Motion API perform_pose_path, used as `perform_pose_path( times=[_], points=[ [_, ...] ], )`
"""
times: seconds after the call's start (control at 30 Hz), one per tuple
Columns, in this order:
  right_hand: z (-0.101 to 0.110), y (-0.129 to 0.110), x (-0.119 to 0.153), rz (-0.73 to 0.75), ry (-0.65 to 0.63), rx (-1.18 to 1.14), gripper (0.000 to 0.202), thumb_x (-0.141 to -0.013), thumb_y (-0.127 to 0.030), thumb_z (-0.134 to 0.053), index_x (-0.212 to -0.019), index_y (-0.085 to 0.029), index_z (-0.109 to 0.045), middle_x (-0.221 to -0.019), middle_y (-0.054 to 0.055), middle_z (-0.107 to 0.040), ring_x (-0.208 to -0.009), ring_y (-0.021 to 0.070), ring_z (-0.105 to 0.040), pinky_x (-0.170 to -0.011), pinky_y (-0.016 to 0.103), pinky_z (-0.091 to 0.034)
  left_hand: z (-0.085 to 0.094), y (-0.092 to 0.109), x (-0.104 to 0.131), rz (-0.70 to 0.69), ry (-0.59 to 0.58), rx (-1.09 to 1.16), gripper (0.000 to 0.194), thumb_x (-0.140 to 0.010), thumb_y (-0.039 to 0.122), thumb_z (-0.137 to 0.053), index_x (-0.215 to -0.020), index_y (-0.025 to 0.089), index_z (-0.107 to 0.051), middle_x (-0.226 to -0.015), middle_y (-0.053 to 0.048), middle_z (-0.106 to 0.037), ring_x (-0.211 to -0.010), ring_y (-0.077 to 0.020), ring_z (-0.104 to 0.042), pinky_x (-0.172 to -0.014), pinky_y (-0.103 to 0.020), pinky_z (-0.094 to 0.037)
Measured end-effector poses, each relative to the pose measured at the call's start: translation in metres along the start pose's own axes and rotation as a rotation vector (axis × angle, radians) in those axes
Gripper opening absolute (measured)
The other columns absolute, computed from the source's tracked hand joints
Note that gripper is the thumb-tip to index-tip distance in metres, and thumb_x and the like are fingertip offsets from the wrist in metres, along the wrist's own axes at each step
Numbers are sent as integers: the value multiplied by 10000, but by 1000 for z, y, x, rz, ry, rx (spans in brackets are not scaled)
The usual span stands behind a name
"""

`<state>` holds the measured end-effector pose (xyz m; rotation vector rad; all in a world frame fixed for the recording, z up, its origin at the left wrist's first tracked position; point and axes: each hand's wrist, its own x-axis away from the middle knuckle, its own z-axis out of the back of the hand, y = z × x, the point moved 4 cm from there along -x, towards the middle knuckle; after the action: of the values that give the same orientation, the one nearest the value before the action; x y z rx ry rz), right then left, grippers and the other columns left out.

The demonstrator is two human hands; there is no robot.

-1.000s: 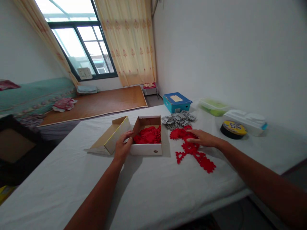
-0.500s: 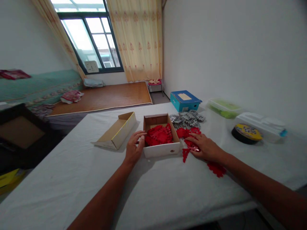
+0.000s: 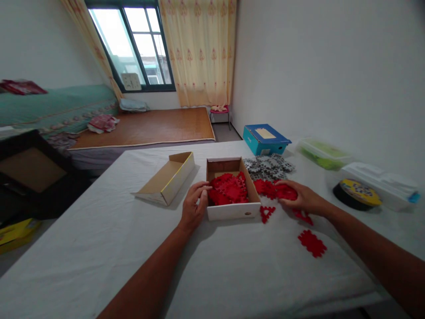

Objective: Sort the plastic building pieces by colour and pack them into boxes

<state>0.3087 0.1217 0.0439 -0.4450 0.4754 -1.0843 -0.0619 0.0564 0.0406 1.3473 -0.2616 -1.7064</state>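
Observation:
A white cardboard box [image 3: 233, 212] stands on the table, holding a heap of red interlocking puzzle pieces [image 3: 229, 188]. At its left wall my left hand [image 3: 195, 204] is closed on the edge, fingertips reaching over the rim. Just right of the box, my right hand [image 3: 300, 197] curls around some red puzzle pieces [image 3: 286, 192]; how many is hidden. Other red pieces [image 3: 264, 188] lie between that hand and the box. A triangular red piece [image 3: 267, 213] rests by the box's front right corner, and a rectangular red piece [image 3: 312, 243] lies nearer to me.
A cardboard lid [image 3: 169, 179] lies left of the box. Behind the red pieces is a pile of grey pieces [image 3: 270, 166], with a blue box [image 3: 265, 139] beyond. Along the right wall are a green-filled container [image 3: 325, 154], a white-lidded container [image 3: 381, 181] and a round black-and-yellow tin [image 3: 357, 194].
My right hand has moved from lying over the red pieces to curling around some, slightly farther right. The triangular piece has turned. My left hand stays at the box; the view has shifted a little.

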Motion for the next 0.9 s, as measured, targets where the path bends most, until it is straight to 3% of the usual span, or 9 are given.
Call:
perform_pose_path(
  times=[0.07,0.17,0.33,0.43,0.5,0.6,0.7,0.8,0.9],
  points=[
    [14,-13,-10,-73,-22,-163,492,-739,-432,-658,-1180,-220,-602,-1174,92,-667,-1036,299,-643,-904,421,-530,0,0,0,7,-5,-2,321,-988,309,-404,-1030,199,-702,-1164,-98,-635,-1131,-204,-580,-1030,-410,-452],
    [24,-56,-35,-47,-36,-397,525,-769,-464,-653,-1228,-220,-575,-1167,89,-675,-996,280,-663,-847,399,-558,0,0,0,10,-6,-15,326,-988,318,-401,-1028,198,-701,-1159,-102,-637,-1130,-207,-580,-1027,-417,-456],
    [-6,-138,-78,228,-105,-379,609,-762,-479,-697,-1299,-232,-550,-1260,82,-631,-1109,258,-615,-979,429,-491,1,1,0,0,-20,-29,320,-988,306,-399,-1043,199,-695,-1170,-103,-635,-1139,-207,-578,-1029,-418,-457],
    [-25,-156,-88,353,-195,-228,595,-768,-522,-689,-1289,-254,-584,-1367,62,-570,-1246,262,-527,-1082,433,-400,2,1,1,3,-34,-42,312,-988,297,-402,-1063,201,-689,-1188,-103,-634,-1148,-208,-576,-1032,-417,-455],
    [-22,-148,-90,339,-183,-226,501,-849,-553,-581,-1253,-259,-617,-1349,47,-589,-1242,251,-534,-1066,427,-415,2,0,2,4,-43,-50,309,-987,293,-404,-1070,204,-687,-1196,-102,-634,-1156,-208,-573,-1036,-418,-451],
    [-3,-111,-91,197,-73,-296,471,-945,-537,-397,-1204,-231,-644,-1222,58,-663,-1103,242,-623,-920,410,-517,2,0,2,-8,-45,-43,309,-988,286,-402,-1067,204,-689,-1192,-101,-634,-1156,-208,-572,-1036,-417,-450],
    [7,-70,-85,121,-16,-107,439,-946,-466,-387,-1151,-208,-678,-1121,79,-703,-1023,261,-647,-877,422,-520,1,-1,1,-17,-38,-30,309,-988,281,-402,-1054,203,-694,-1182,-99,-631,-1141,-208,-575,-1025,-414,-455],
    [-7,-45,-71,159,-59,184,401,-935,-370,-391,-1150,-212,-689,-1122,96,-706,-1035,275,-628,-950,456,-461,2,-2,1,-9,-34,-27,309,-988,289,-401,-1055,206,-691,-1178,-95,-628,-1135,-209,-575,-1019,-411,-458],
    [-33,-40,-47,261,-165,294,420,-947,-366,-395,-1258,-213,-631,-1261,107,-644,-1130,279,-576,-1002,468,-410,2,-2,1,-2,-44,-36,312,-988,298,-397,-1064,212,-687,-1184,-91,-622,-1139,-210,-573,-1023,-402,-455]
  ],
)
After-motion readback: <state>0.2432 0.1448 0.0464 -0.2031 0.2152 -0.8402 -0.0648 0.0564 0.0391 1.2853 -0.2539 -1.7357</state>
